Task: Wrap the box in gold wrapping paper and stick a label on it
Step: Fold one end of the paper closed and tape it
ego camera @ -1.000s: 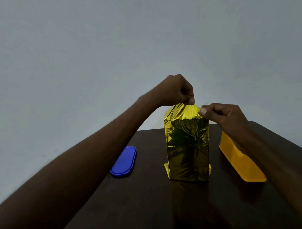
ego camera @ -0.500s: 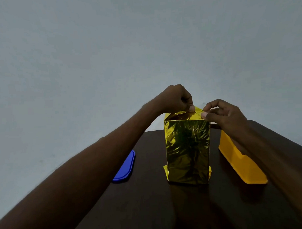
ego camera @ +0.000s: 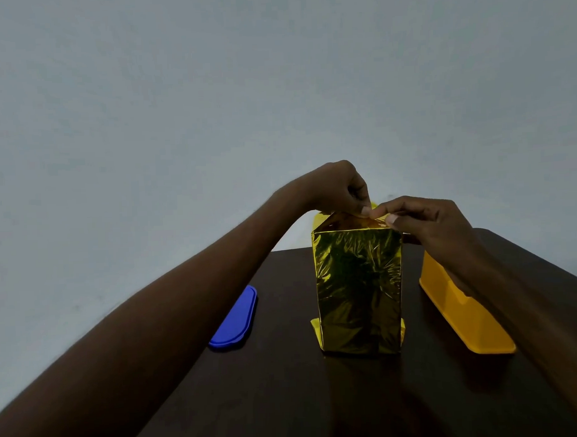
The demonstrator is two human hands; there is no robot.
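A tall box wrapped in shiny gold wrapping paper (ego camera: 360, 287) stands upright on the dark wooden table (ego camera: 287, 398). Small paper flaps stick out at its bottom corners. My left hand (ego camera: 340, 188) comes over the top from the left and pinches the paper fold at the box's top edge. My right hand (ego camera: 424, 221) reaches in from the right, its thumb and fingers pinching the same top fold at the right corner. The far side of the box's top is hidden behind both hands. No label is visible.
A blue oval lid (ego camera: 235, 320) lies flat on the table left of the box. A yellow-orange plastic container (ego camera: 464, 313) sits to the right, partly under my right forearm. A plain grey wall stands behind the table.
The raised peak of paper has been folded down flat onto the top of the box. Both hands dropped lower and my right hand moved left, closer to my left hand.
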